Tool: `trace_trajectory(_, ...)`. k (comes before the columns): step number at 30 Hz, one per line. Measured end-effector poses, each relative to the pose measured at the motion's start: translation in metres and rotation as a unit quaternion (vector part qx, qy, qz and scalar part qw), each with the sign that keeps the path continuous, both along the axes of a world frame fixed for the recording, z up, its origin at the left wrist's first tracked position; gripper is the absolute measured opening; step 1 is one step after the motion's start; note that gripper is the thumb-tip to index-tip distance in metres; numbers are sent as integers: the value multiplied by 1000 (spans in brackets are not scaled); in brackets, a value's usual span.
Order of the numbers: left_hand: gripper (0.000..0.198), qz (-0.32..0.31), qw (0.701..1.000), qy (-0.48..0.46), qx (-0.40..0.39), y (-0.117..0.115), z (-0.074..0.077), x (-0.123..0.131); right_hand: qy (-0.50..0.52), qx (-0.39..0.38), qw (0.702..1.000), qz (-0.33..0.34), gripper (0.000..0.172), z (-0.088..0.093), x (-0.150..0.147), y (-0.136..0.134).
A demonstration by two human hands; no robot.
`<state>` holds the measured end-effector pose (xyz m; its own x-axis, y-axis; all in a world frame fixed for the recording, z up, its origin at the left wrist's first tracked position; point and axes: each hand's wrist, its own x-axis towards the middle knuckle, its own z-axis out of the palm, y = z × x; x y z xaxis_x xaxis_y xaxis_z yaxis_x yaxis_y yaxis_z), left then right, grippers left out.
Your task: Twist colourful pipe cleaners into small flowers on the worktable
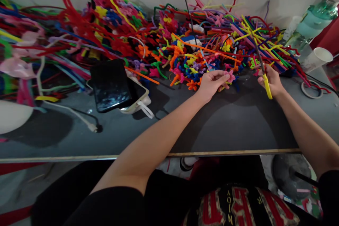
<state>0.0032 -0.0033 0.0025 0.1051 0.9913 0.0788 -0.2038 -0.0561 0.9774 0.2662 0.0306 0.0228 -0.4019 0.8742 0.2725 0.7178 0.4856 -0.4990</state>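
My left hand point(212, 83) reaches out over the dark table point(233, 127) and pinches a small pink pipe-cleaner flower point(230, 76) at the edge of the heap. My right hand point(272, 80) is closed round a tool with a yellow handle point(268, 88), its dark thin blade pointing up into the yellow and green stems. A big pile of coloured pipe cleaners and small twisted flowers point(185, 56) lies along the back of the table, just beyond both hands.
A black phone point(110, 85) rests on a white power bank point(137, 102) with a cable at the left. A roll of tape point(311, 89), a paper cup point(319, 58) and a bottle point(312, 21) stand at the right. The table's front edge point(132, 156) runs near my lap.
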Motion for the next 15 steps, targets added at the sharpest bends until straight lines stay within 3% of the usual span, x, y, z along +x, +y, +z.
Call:
trace_trajectory(6,40,26,999,38,25,-2,2,1,63,2,997,-36,99,-7,-2,1)
trace_trajectory(15,27,47,998,8,47,3,-2,0,87,-5,995,-49,87,-2,-9,-3)
